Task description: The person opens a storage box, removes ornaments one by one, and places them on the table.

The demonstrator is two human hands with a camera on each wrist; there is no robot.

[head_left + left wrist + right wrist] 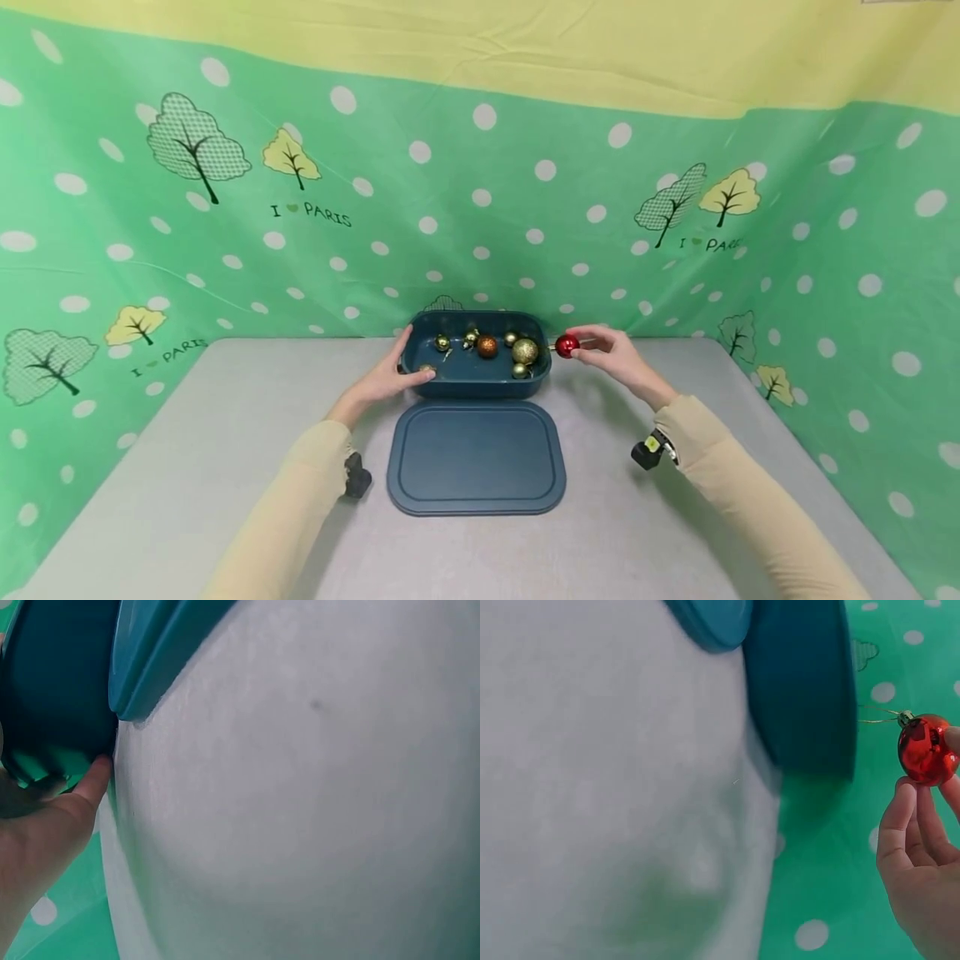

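I have my right hand [615,354] pinching a shiny red bauble [567,345] just beside the right rim of the open dark-teal plastic tub [474,385], not yet inside. My left hand [390,379] braces the tub's left wall, fingers curled round it. Several gold and orange baubles [524,351] already lie inside (its flat teal lid [476,457] waits on the grey bench [187,467]), so I judge the filling nearly done.
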